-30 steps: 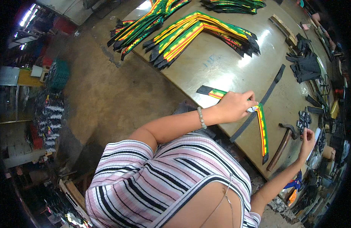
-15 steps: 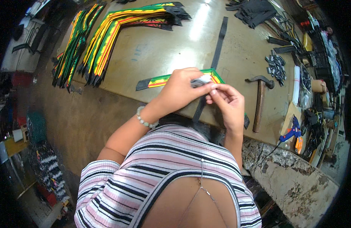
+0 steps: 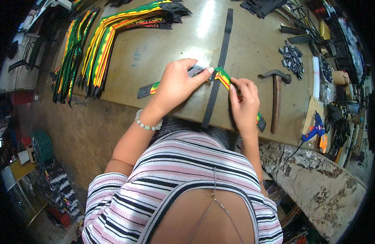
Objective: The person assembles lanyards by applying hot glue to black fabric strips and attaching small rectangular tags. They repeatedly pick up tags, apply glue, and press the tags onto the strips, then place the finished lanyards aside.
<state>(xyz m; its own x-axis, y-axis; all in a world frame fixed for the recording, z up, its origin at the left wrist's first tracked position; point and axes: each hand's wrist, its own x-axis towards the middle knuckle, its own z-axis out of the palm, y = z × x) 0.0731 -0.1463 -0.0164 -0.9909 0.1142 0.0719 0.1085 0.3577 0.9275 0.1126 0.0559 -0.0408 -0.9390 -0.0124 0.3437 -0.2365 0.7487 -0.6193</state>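
Observation:
A green, yellow and red patterned strap (image 3: 223, 78) with black ends lies bent across a long black strip (image 3: 225, 40) on the table. Its right arm is pinched between the thumb and fingers of my right hand (image 3: 245, 99). My left hand (image 3: 177, 83) curls over the left arm of the strap, its thumb pointing at the bend. Partly hidden in that hand is a whitish, shiny object (image 3: 197, 69) whose kind I cannot make out. A small dark piece (image 3: 214, 75) shows on the strap beside the left thumb.
Patterned straps lie in two piles (image 3: 102, 49) (image 3: 71, 57) at the far left. To the right are a hammer (image 3: 276, 101), a heap of small dark pieces (image 3: 292, 59) and a blue glue gun (image 3: 314, 129). Black straps (image 3: 262, 6) lie at the far right.
My hands have drawn apart: the left has shifted left and slightly up, and the right now grips the strap's right arm. More of the bend is uncovered.

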